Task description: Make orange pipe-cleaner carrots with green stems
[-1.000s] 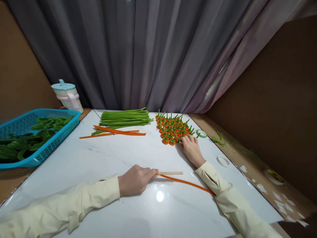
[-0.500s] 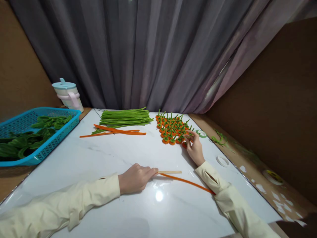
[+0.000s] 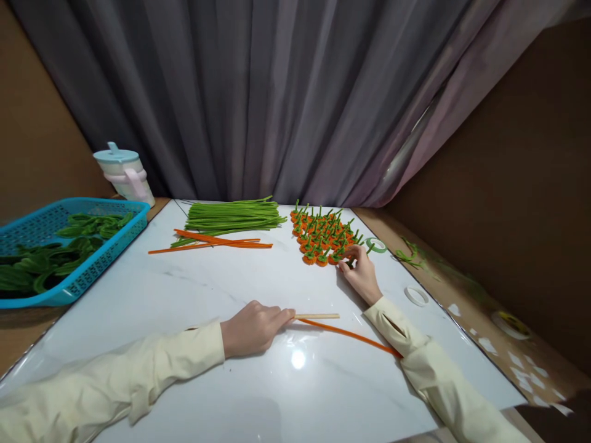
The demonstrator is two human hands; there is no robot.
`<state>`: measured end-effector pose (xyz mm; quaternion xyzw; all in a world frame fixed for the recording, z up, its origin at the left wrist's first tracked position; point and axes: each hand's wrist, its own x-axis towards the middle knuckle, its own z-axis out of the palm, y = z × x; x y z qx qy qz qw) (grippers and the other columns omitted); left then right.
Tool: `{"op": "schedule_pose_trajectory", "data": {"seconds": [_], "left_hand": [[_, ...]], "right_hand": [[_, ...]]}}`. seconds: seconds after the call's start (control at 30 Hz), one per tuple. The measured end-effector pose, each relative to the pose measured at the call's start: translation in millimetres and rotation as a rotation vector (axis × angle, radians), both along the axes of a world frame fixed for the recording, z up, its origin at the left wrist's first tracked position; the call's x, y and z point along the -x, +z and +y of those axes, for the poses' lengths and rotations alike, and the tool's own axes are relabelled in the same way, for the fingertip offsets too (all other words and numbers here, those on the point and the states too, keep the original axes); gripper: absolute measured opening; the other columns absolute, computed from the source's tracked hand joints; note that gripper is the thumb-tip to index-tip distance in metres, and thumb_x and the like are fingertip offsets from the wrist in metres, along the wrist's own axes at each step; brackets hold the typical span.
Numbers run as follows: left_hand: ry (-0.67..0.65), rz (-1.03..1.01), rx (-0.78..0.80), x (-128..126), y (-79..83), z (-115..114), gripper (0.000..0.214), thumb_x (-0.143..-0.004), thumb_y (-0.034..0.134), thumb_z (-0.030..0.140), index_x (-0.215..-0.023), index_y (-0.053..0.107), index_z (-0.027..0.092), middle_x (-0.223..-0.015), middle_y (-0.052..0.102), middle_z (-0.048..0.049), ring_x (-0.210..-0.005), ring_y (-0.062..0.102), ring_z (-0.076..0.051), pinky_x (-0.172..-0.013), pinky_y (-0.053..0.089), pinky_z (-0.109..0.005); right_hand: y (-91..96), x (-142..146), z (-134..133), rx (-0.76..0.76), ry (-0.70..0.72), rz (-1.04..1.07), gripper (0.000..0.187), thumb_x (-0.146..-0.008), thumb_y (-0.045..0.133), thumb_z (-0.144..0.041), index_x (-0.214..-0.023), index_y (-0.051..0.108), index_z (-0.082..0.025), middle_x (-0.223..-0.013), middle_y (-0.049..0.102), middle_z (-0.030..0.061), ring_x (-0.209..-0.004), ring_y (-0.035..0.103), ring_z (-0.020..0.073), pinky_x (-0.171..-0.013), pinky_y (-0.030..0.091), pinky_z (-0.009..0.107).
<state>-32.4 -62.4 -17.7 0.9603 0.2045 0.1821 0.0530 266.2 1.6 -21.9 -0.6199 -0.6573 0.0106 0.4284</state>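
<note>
My left hand [image 3: 256,329] is closed in a pinch on a thin wooden stick [image 3: 318,316] and an orange pipe cleaner [image 3: 351,334]. The pipe cleaner trails rightward from the fingertips, and its far end meets my right sleeve. At the front right corner of a cluster of small orange pipe-cleaner pieces with green stems [image 3: 322,258], my right hand [image 3: 362,274] has its thumb and fingers curled round one such piece. A bit of green shows between those fingers; the rest of that piece is hidden.
Green pipe cleaners [image 3: 235,216] lie bundled at the back, with loose orange pipe cleaners [image 3: 221,243] before them. A blue basket [image 3: 104,258] of green leaf shapes and a lidded cup [image 3: 127,175] stand left. Green tape [image 3: 376,245] and a white ring [image 3: 416,296] lie right.
My right hand has shifted slightly left, its fingers curling more, and green now shows between them where orange showed beneath before. My left hand keeps its hold on the stick and pipe cleaner.
</note>
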Motion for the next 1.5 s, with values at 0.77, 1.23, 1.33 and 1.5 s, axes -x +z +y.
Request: {"op": "schedule_pose_trajectory", "data": {"seconds": [0.77, 1.23, 1.33, 1.5], "left_hand": [[0.156, -0.208, 0.412, -4, 19.6, 2, 0.023, -0.093, 0.028, 0.026, -0.097, 0.049, 0.017, -0.061, 0.053, 0.0023, -0.045, 0.044, -0.009, -0.047, 0.032, -0.02], [0.388, -0.768, 1.415, 1, 46.3, 29, 0.033, -0.077, 0.055, 0.048, -0.082, 0.042, 0.018, -0.048, 0.023, 0.0117, -0.038, 0.014, -0.003, -0.037, 0.01, -0.016], [0.393, -0.771, 1.389, 3, 50.2, 29, 0.033, -0.076, 0.055, 0.047, -0.077, 0.04, 0.018, -0.048, 0.023, 0.0116, -0.037, 0.015, -0.003, -0.037, 0.009, -0.016], [0.452, -0.631, 1.213, 7, 50.9, 36, 0.028, -0.08, 0.048, 0.045, -0.08, 0.041, 0.018, -0.046, 0.027, 0.0112, -0.037, 0.02, -0.005, -0.038, 0.014, -0.017]], "right_hand": [[41.5, 11, -21, -0.271, -0.008, 0.124, 0.019, -0.079, 0.054, -0.033, -0.09, 0.051, -0.018, -0.089, 0.059, 0.007, -0.079, 0.056, 0.0183, -0.073, 0.046, 0.033], [64.5, 127, -70, 0.461, 0.571, -0.359, 0.018, -0.092, 0.04, -0.031, -0.1, 0.047, -0.016, -0.08, 0.064, 0.0059, -0.064, 0.058, 0.0162, -0.055, 0.036, 0.023], [58.0, 137, -57, 0.42, 0.492, -0.465, 0.016, -0.094, 0.033, -0.025, -0.095, 0.046, -0.016, -0.072, 0.063, 0.0042, -0.059, 0.058, 0.0158, -0.05, 0.029, 0.022], [68.7, 140, -47, 0.412, 0.493, -0.769, 0.018, -0.087, 0.037, -0.009, -0.099, 0.049, -0.015, -0.077, 0.066, 0.007, -0.061, 0.06, 0.0175, -0.051, 0.026, 0.024]]}}
